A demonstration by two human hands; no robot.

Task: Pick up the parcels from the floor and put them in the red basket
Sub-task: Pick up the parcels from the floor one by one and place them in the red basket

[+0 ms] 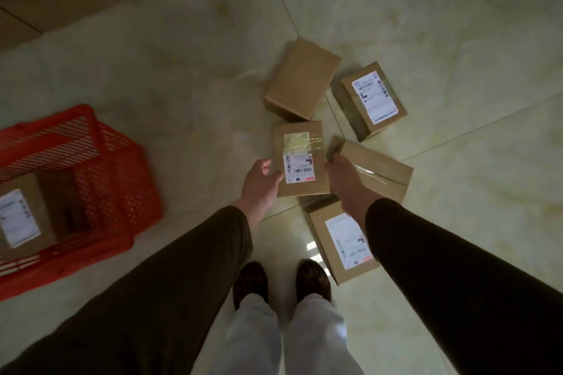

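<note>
Gripping one labelled parcel point(300, 158) by its sides: left hand point(261, 181) and right hand point(342, 175), fingers curled for lifting. Red basket point(100, 143), left, holds another box point(21, 216).

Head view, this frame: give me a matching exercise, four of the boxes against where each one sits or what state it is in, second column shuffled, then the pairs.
Column one:
1. plain box
2. held box
3. basket box
4. nearest box

Column two:
A. inside the red basket
B. on the floor beside the person's shoes, label up
C. between the left hand and right hand
D. on the floor, no label showing

Pairs: 1-D, 2-C, 3-A, 4-B
</note>
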